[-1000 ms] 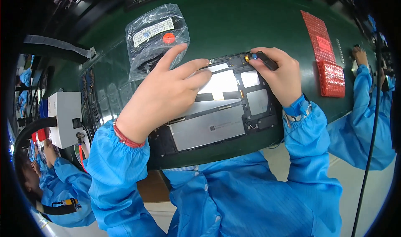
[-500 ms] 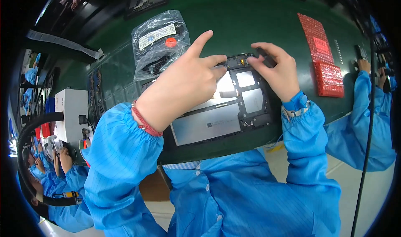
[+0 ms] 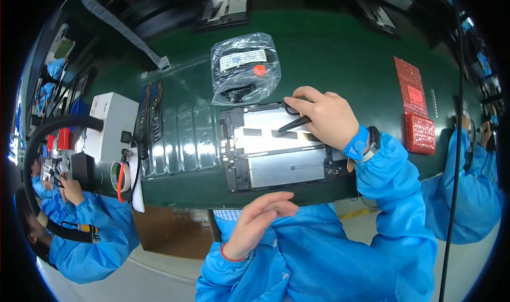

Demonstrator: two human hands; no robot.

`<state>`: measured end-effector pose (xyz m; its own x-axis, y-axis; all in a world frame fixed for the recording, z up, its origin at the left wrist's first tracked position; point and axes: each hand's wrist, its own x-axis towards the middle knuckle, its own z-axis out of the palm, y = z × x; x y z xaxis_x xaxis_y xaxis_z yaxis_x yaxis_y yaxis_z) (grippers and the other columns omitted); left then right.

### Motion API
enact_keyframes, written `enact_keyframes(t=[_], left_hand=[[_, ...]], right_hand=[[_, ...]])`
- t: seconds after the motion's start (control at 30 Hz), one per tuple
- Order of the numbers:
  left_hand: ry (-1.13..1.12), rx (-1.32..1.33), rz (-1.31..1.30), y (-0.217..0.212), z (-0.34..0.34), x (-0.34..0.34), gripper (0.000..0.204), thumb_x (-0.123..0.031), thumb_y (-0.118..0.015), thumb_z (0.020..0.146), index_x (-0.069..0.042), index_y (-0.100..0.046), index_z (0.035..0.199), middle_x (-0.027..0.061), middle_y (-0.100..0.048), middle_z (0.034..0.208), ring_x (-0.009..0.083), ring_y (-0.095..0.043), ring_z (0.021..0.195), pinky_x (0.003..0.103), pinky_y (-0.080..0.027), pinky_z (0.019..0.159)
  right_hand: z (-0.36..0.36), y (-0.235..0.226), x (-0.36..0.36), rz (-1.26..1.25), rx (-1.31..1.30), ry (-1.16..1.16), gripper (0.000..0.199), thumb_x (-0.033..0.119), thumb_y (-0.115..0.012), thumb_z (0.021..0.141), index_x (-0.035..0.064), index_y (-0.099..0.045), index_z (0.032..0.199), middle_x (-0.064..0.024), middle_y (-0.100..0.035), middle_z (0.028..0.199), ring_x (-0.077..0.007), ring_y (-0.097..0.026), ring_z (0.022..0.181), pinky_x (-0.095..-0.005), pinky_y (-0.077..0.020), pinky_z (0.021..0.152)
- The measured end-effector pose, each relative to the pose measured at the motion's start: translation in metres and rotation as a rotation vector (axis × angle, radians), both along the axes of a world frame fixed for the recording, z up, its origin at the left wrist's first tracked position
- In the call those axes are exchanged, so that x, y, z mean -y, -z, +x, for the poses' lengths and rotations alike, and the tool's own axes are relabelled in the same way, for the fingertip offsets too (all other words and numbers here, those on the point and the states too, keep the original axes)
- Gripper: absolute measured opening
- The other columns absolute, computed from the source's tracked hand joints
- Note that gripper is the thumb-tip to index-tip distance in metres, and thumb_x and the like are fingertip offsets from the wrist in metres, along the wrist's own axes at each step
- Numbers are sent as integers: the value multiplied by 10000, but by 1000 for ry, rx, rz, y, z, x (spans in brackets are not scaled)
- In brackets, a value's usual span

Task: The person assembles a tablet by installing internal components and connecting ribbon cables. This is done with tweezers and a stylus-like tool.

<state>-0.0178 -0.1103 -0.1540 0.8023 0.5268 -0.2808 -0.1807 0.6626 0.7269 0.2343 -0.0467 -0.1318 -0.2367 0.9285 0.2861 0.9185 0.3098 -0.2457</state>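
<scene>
Here your right hand (image 3: 326, 118) sits on the top right corner of the open tablet (image 3: 276, 148), fingers curled and pinched round black tweezers (image 3: 294, 124). The tweezer tips point left and down, onto the bright plate just below your fingertips. Whether the tips grip any part is too small to tell.

Your left hand (image 3: 260, 217) is off the work. It hangs below the table edge (image 3: 180, 193), near your lap, fingers loosely spread and holding nothing. The tablet lies well above those fingers, apart from them.

As for progress, I judge you are mid-way. The tablet lies face down with its back off, the grey battery below the right-hand fingers and the bright plate under them both exposed. No cover is on, so closing up is left. The corner under your right fingers looks like the spot in hand now; the rest of the frame to the left of them is untouched at this moment.

Just above your right fingertips lies a clear bag (image 3: 244, 68) of parts, near but not touching them. Further right, well apart, sits a red pack (image 3: 419, 132).
</scene>
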Motion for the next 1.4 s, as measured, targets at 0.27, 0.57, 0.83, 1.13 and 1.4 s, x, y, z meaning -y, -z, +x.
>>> enact_keyframes(t=[0.27, 0.57, 0.83, 1.13, 1.4], left_hand=[[-109, 116, -363, 13, 14, 10, 445, -140, -410, 908, 46, -321, 1303, 195, -377, 1343, 294, -381, 1242, 362, -314, 1014], [-353, 214, -93, 1, 31, 25, 407, 13, -582, 823, 23, -440, 1203, 67, -525, 1147, 148, -494, 1060, 277, -382, 921], [-406, -112, 531, -49, 47, 24, 327, -16, -595, 781, 7, -499, 1092, 88, -555, 1016, 167, -502, 991, 286, -404, 854], [-565, -656, 1707, -89, 37, 22, 547, 4, -676, 602, -245, -636, 1087, 67, -456, 1226, 321, -390, 1147, 494, -271, 985], [-624, -872, 1830, -78, 36, 37, 431, -110, -679, 671, -363, -655, 1019, -50, -490, 1175, 262, -393, 1141, 544, -193, 1006]], right_hand=[[-15, 0, -1, -33, 156, -12, 424, 66, -630, 627, 95, -612, 1050, -22, -585, 1029, -233, -596, 708, -331, -480, 676], [-25, -23, 14, -335, 31, -17, 340, 51, -594, 687, 25, -619, 1025, -98, -583, 1019, -287, -596, 860, -359, -481, 761], [-40, -63, 38, 47, -486, -1, 395, -24, -505, 773, 16, -544, 1164, -152, -510, 1206, -260, -527, 1087, -305, -433, 857], [-31, -55, 39, -251, -1607, -56, 380, 112, -440, 899, 77, -454, 1277, -144, -460, 1282, -257, -459, 1177, -345, -378, 977], [-12, -59, 19, -44, -1432, -88, 386, 69, -435, 878, 64, -467, 1263, -141, -445, 1301, -258, -441, 1196, -347, -348, 995]])
